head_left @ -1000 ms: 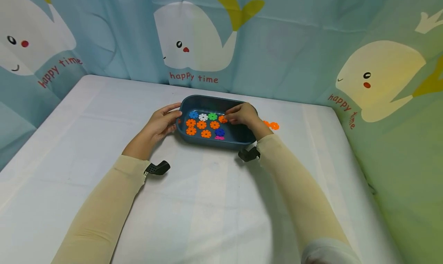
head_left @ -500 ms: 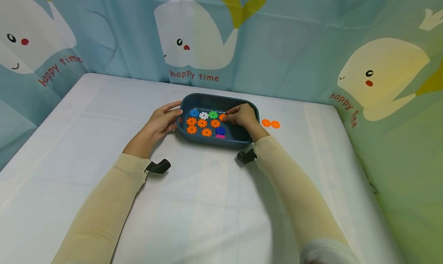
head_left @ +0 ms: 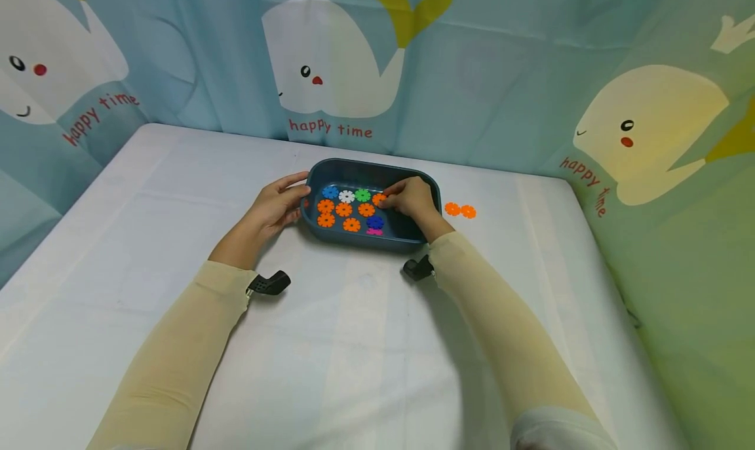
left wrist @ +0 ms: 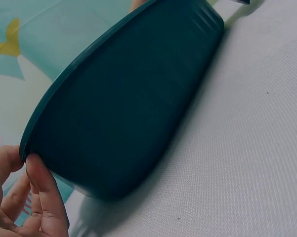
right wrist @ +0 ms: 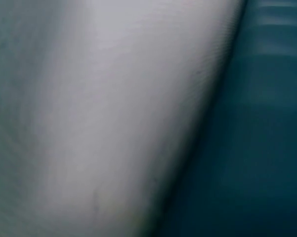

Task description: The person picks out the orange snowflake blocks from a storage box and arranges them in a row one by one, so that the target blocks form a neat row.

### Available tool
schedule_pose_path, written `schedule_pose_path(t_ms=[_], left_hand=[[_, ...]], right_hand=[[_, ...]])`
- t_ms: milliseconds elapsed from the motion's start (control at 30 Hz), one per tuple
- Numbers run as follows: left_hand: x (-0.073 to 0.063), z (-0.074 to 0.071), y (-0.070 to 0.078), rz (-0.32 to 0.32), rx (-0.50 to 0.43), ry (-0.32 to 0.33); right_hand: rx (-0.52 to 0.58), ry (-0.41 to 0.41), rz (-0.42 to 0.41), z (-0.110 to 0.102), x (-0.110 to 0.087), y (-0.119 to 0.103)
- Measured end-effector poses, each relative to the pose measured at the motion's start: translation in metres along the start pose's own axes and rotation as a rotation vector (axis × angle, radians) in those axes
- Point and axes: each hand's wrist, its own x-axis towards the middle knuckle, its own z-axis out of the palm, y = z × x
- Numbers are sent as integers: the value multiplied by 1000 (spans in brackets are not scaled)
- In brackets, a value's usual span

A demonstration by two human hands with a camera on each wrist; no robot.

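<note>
A dark teal plastic basin (head_left: 407,243) stands on the table, with several notched, flower-shaped plastic discs in it: mostly orange (head_left: 343,209), plus a light blue one (head_left: 330,192), a white one (head_left: 346,196), a green one (head_left: 362,195), a dark blue one (head_left: 375,223) and a pink one (head_left: 374,232). My left hand (head_left: 274,207) pinches the basin's left rim; the left wrist view shows thumb and fingers (left wrist: 45,190) on either side of it. Reaching inside, my right hand (head_left: 413,200) pinches an orange disc (head_left: 379,199), partly covered by the fingertips.
Two orange discs (head_left: 460,210) lie side by side on the white tablecloth (head_left: 354,345), just right of the basin. A whale-print curtain (head_left: 501,76) hangs behind the table. The right wrist view is blurred, with the basin's side filling its right part.
The right forearm has shifted slightly left, uncovering the two discs outside the basin. Its fingers stay at the same orange disc, and the left hand keeps its hold on the rim.
</note>
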Motion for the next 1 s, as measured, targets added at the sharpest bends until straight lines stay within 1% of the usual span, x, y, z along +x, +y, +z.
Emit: schedule_pose_path(t_ms=[267,400,733,1000], left_hand=[[1,0,-1,6,13,3],[0,0,0,6,10,2],[0,-1,-1,9,35,6],[0,-2,-1,13,30,3]], right_hand=[[2,16,9,0,0,0],[1,23,-8,-1,-1,0],[35,21,-17,-1,-1,-1],[44,4,-20,-2,0,0]])
